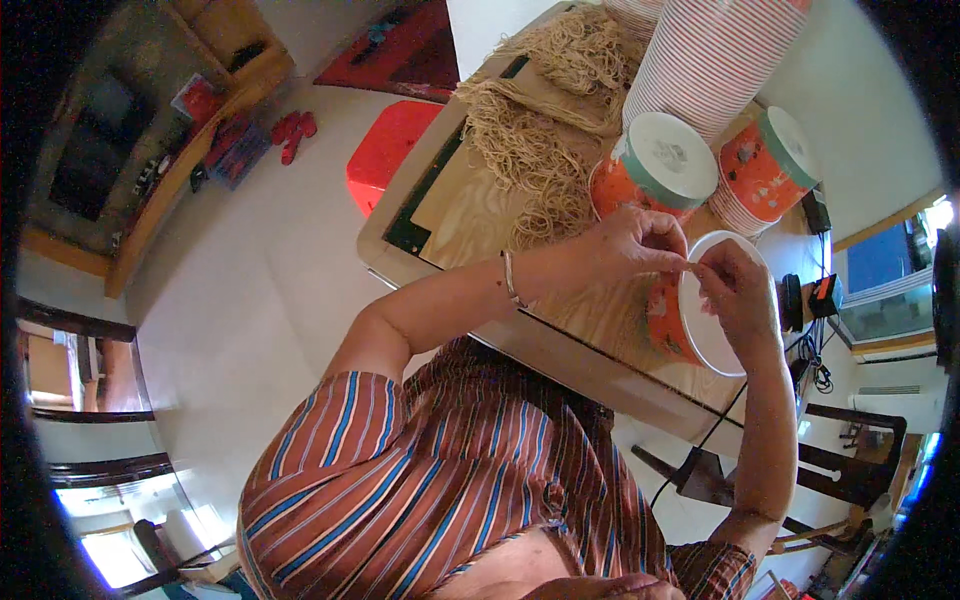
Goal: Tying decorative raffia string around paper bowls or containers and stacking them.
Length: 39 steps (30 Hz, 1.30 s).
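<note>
My left hand (635,245), a bracelet on its wrist, and my right hand (742,295) meet over an open orange paper tub (668,322) with a white inside. The tub stands on the wooden table (470,215). The fingertips of both hands pinch a thin tan rubber band (693,266) right at the tub's rim. My right hand's fingers rest against that rim. I cannot tell whether the band lies around the tub.
Two lidded orange tubs (660,160) (775,165) stand just beyond my hands. Behind them rises a tall stack of ribbed white-and-red cups (710,50). A heap of tan rubber bands (530,150) covers the table's far left. A red stool (390,150) stands on the floor. Dark chairs (850,460) are to the right.
</note>
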Motion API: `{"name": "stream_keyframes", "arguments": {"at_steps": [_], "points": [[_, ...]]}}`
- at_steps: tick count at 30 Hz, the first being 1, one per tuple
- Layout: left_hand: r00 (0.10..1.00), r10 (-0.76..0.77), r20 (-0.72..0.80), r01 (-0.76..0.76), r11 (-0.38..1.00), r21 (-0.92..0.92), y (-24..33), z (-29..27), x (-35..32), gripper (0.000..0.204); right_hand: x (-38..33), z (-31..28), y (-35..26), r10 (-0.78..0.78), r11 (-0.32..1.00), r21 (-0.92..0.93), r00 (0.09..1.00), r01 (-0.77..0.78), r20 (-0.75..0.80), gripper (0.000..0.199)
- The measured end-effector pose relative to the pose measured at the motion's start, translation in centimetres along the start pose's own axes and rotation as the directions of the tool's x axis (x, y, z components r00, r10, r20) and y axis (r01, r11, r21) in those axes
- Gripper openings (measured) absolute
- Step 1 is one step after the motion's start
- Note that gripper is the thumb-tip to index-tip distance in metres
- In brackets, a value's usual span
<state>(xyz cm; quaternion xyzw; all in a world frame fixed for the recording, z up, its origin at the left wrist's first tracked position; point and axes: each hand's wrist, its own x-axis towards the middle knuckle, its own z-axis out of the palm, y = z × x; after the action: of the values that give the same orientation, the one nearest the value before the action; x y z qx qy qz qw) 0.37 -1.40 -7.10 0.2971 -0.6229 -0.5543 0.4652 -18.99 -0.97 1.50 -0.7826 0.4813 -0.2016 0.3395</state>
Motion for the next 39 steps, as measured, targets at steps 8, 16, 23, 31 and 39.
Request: {"name": "stream_keyframes", "arguments": {"at_steps": [8,16,23,31,39], "points": [[0.996,0.085,0.001,-0.085,0.996,-0.004,-1.1,-0.4,-0.7,0.014,0.6,0.0,0.3,0.039,0.985,0.17,0.999,-0.04,0.011,0.01],[0.976,0.214,-0.043,-0.21,0.974,0.081,-2.7,-0.1,-1.3,0.014,0.8,0.0,-0.2,0.056,0.982,0.179,0.997,-0.065,0.057,0.012],[0.957,0.231,-0.178,-0.162,0.929,0.331,-3.3,2.6,-2.2,0.015,1.0,0.6,-1.6,0.066,0.993,0.091,0.993,-0.075,0.093,0.013],[0.872,0.431,-0.231,-0.246,0.795,0.554,-2.4,3.9,-3.1,0.013,1.0,0.6,-1.2,0.098,0.967,0.225,0.99,-0.119,0.102,0.016],[0.88,0.339,-0.334,-0.209,0.905,0.37,-1.4,3.7,-3.0,0.019,1.6,-0.4,-0.9,0.065,0.989,0.127,0.991,-0.08,0.116,0.016]]}}
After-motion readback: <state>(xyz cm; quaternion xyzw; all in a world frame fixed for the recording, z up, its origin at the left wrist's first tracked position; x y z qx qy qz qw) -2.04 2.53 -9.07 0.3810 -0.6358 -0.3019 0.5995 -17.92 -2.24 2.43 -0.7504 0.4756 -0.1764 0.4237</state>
